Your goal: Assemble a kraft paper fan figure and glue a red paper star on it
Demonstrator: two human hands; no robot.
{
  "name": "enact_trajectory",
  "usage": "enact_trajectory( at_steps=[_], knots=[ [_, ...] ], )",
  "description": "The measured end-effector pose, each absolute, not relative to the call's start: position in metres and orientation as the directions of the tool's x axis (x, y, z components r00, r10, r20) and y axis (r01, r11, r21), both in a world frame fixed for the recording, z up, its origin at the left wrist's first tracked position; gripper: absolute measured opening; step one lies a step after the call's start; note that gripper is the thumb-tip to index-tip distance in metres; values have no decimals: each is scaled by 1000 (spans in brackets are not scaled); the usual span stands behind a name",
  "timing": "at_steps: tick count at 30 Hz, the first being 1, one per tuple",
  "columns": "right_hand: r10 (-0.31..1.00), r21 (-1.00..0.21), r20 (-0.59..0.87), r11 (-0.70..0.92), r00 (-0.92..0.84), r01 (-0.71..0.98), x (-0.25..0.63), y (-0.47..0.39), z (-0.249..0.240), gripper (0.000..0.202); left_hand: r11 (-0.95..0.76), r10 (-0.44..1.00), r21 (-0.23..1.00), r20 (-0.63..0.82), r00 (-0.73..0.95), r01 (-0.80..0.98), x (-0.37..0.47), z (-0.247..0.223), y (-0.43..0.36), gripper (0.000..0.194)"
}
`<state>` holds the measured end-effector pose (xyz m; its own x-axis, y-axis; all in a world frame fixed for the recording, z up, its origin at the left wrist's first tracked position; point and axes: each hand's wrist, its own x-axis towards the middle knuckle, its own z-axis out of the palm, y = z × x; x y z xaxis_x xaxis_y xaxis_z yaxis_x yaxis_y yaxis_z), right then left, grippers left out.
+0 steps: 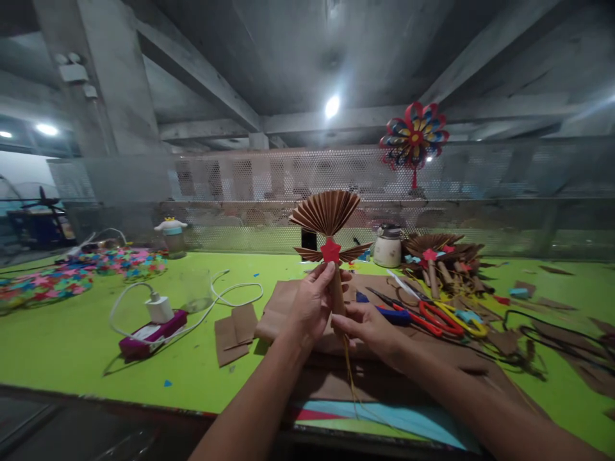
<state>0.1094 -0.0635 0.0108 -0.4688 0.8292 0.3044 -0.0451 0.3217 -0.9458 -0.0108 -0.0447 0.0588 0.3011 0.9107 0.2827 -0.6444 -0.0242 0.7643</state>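
A brown paper fan craft (327, 213) stands upright in both hands, with pleated paper fanned out on top, smaller pleated wings at its sides and a rolled paper handle. My left hand (312, 301) is closed around the upper handle, its thumb against the red star (331, 251). Lower down, my right hand (368, 325) pinches the bottom of the handle. Thin yellowish strands hang below it. Brown paper sheets (283, 307) lie beneath the hands.
Scissors (439, 318) and pliers (396, 315) lie right of the hands, beside finished fan crafts (432, 256) and a jar (387, 246). At left are a purple power strip (152, 334), a white cable, paper stars (122, 261) and a bottle (173, 238). Mesh panels stand behind.
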Motion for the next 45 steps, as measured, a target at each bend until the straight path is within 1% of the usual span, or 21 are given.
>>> enact_trajectory(
  at_steps=[5, 10, 14, 17, 23, 28, 30, 35, 38, 42, 45],
  knots=[
    [851, -961, 267, 272, -453, -55, 107, -68, 13, 35, -22, 943, 765, 231, 241, -644, -11, 61, -44, 26],
    [873, -964, 263, 255, -410, -75, 108, -68, 13, 36, -68, 943, 745, 265, 201, -663, -11, 65, -44, 22],
    [871, -968, 252, 222, -423, -120, 107, -66, 10, 36, -98, 937, 741, 293, 188, -665, -8, 64, -44, 24],
    [875, -968, 253, 226, -414, -113, 105, -66, 9, 33, -108, 941, 736, 293, 171, -668, -7, 63, -43, 26],
    [884, -973, 229, 211, -408, -89, 103, -70, 9, 31, -73, 966, 724, 223, 133, -686, -7, 67, -44, 26],
    [875, -969, 248, 219, -416, -118, 104, -65, 6, 30, -48, 962, 702, 224, 157, -711, -9, 68, -42, 23],
    [871, -972, 236, 205, -431, -118, 106, -62, 5, 31, -59, 956, 692, 246, 157, -720, -10, 67, -40, 23],
    [845, -989, 143, 134, -516, -55, 109, -61, 5, 32, -75, 937, 678, 300, 182, -732, -9, 67, -43, 17],
    [836, -989, 147, 135, -528, -62, 110, -64, 7, 30, -61, 935, 661, 300, 189, -748, -8, 69, -47, 15],
    [795, -992, 121, 84, -594, -90, 113, -68, 8, 26, -21, 939, 625, 281, 199, -780, -9, 71, -52, 15],
    [790, -993, 108, 60, -604, -99, 113, -68, 7, 26, 25, 941, 596, 258, 221, -803, -10, 72, -54, 13]
  ],
)
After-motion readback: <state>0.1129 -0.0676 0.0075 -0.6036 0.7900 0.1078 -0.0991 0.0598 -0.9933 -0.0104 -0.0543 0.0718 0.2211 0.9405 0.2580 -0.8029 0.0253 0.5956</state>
